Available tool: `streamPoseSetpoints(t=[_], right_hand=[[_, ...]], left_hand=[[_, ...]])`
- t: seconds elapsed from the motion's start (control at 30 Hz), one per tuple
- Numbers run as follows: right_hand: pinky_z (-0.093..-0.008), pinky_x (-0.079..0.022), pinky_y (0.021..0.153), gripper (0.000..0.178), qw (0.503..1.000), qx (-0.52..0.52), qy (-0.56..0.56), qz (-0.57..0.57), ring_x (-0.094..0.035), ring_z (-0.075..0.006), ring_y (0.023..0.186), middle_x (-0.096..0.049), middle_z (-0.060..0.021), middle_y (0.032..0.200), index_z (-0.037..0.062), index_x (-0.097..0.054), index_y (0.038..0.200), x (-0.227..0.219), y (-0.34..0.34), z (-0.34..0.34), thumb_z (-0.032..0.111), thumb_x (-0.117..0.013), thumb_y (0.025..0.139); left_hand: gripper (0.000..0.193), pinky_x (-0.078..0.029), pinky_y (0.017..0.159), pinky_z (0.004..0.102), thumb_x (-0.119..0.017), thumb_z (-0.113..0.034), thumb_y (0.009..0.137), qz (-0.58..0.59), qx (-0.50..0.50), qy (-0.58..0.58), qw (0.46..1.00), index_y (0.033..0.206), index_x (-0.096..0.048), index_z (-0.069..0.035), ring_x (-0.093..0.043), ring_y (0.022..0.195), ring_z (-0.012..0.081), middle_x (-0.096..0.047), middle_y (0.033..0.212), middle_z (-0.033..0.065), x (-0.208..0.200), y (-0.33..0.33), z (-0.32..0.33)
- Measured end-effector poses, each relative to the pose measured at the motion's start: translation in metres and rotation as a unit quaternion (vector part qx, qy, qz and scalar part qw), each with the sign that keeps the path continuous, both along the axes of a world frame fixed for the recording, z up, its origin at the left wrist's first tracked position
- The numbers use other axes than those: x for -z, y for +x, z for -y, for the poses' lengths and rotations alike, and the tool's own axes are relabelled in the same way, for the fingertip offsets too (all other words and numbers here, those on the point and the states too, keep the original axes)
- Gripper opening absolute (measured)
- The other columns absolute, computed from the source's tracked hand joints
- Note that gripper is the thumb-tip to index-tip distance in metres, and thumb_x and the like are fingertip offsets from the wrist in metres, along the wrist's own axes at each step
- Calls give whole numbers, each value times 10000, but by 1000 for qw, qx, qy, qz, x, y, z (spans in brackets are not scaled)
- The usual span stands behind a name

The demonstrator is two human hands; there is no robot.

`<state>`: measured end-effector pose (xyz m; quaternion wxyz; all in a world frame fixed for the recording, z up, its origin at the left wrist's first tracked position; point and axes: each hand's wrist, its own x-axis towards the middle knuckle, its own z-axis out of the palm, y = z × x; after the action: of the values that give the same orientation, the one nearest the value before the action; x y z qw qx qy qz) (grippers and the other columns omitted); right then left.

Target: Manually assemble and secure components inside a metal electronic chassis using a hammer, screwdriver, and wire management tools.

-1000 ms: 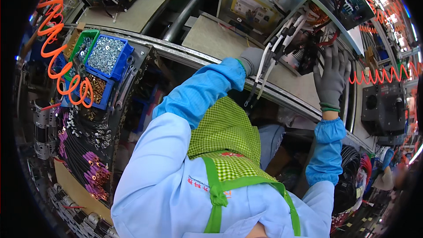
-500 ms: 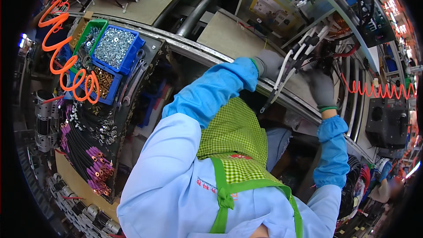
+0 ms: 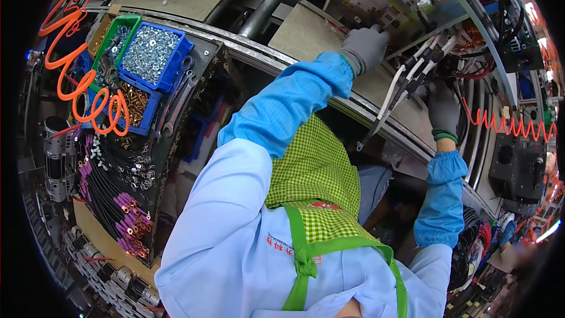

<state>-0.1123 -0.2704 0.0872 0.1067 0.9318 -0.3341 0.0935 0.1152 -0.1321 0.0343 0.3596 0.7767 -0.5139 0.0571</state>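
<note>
My left hand (image 3: pixel 364 50), in a grey glove, is at the front lower edge of an open metal housing (image 3: pixel 406 44). Its fingers are curled together, and whatever they hold is hidden. Inside the housing a yellow-edged board (image 3: pixel 369 1) and wiring show. Between my hands, a bundle of white cables (image 3: pixel 406 69) with black sleeves hangs out over the bench edge, a ring lug (image 3: pixel 359 146) at its low end. My right hand (image 3: pixel 444 112), also gloved, reaches upright in among dark cables beside the bundle; its fingertips are hidden there.
On the left, a blue bin of washers (image 3: pixel 150 53), a blue bin of brass bolts (image 3: pixel 136 106) and a green bin (image 3: pixel 122 41) stand beside wrenches (image 3: pixel 179 97). Black cables with purple-sleeved lugs (image 3: pixel 126 212) lie nearer. Coiled orange (image 3: pixel 82 65) and red hoses (image 3: pixel 509 123) hang at the sides.
My left hand has moved up and away from the white cables to the housing's edge. My right hand has shifted slightly right, deeper behind the cables.
</note>
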Motion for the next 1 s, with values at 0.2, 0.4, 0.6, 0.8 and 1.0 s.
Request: streamPoseSetpoints(t=[0.2,0.4,0.6,0.8,1.0], right_hand=[[-529,-455,682,211,988,-56,123,80,-587,-440,829,-622,-224,918,87,-565,1004,30,-2,20,241,-489,880],[-464,-464,754,245,959,-121,201,156,-585,-414,882,-622,-230,930,38,-604,1035,46,5,20,190,-483,886],[-399,-478,832,250,972,-197,128,22,-587,-338,990,-638,-163,1049,25,-630,1032,81,26,64,147,-548,830],[-418,-456,896,309,969,-170,180,23,-567,-356,1031,-624,-190,1083,45,-598,1112,55,41,30,154,-534,831],[-487,-487,741,233,985,-23,136,-109,-613,-381,867,-636,-191,924,66,-574,1008,-61,-12,-35,179,-545,806]], left_hand=[[312,-517,788,462,-555,-215,802,-76,61,160,982,1078,-615,-83,-635,928,362,-648,1022,189,9,12,46],[343,-492,819,460,-522,-241,824,-129,88,116,981,1133,-603,-115,-610,922,401,-640,1002,221,19,29,49],[421,-482,863,429,-550,-346,831,-175,115,102,972,1186,-589,-122,-589,995,395,-625,1060,226,21,24,51],[433,-475,894,440,-595,-353,816,-213,104,78,968,1181,-601,-121,-590,1016,391,-630,1074,219,45,24,53],[394,-484,892,418,-597,-260,834,-230,138,3,963,1204,-592,-127,-592,1022,384,-636,1087,191,48,41,39]])
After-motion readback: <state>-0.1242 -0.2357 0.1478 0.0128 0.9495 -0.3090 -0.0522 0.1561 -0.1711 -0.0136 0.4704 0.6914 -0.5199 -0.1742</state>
